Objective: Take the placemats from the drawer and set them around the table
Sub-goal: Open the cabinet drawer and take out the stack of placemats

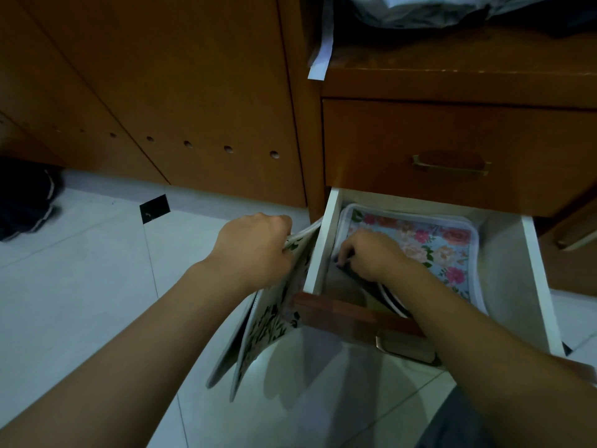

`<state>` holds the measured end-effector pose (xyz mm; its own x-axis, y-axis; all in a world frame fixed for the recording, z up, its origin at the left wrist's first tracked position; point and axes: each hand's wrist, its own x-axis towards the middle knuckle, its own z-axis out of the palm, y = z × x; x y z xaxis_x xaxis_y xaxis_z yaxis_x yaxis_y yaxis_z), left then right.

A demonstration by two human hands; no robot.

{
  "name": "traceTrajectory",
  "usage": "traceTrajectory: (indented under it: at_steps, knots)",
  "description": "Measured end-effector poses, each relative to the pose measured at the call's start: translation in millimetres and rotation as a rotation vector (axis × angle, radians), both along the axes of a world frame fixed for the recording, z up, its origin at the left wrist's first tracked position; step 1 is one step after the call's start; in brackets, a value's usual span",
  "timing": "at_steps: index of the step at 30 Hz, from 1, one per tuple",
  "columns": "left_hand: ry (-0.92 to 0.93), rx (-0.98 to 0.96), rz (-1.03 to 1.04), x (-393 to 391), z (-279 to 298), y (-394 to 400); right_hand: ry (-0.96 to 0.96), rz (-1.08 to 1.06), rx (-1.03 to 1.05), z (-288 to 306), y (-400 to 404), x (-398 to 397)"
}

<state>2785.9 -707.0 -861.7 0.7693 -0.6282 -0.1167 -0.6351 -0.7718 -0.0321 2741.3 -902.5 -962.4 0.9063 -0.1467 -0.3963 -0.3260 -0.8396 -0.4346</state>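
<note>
The lower drawer [536, 270] of a wooden cabinet stands pulled out, white inside. A stack of floral placemats [429, 244] with white edging lies in it. My right hand [371, 253] is inside the drawer at the stack's left edge, fingers curled round the edges of the mats and lifting them. My left hand [255, 247] is outside the drawer to its left and grips two or three floral placemats [268, 321] that hang down over the floor.
The upper drawer [452, 150] with a brass handle is closed above. A wooden wardrobe panel [161, 92] fills the left. Pale floor tiles [80, 270] lie below, with a dark bundle [26, 202] at far left. Cloth and paper [436, 8] lie on the cabinet top.
</note>
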Motion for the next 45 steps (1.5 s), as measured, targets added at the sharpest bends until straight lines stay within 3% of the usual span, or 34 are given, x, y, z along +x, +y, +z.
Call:
traceTrajectory:
  at_steps: [10,20,25,34,41,45]
  knots:
    - [0.004,-0.003,0.000,-2.3,-0.6,-5.2,0.041,0.035,0.104,5.5,-5.1,-8.0]
    - [0.029,-0.043,0.038,-6.7,-2.5,-11.8,-0.039,0.001,-0.201,8.0,-11.2,-17.3]
    - [0.021,-0.120,0.117,-7.9,-2.3,-18.1,-0.162,-0.082,-0.206,23.3,-11.9,-15.9]
    - [0.123,-0.318,0.287,-9.6,5.1,-29.5,-0.517,-0.414,0.367,63.0,6.5,-9.0]
    - [0.131,-0.440,0.344,-11.7,9.0,-29.1,-0.547,-0.330,0.568,71.2,50.6,-17.4]
    - [0.212,-0.497,0.383,-8.1,9.3,-20.7,-0.377,-0.362,0.865,77.0,58.8,-21.0]
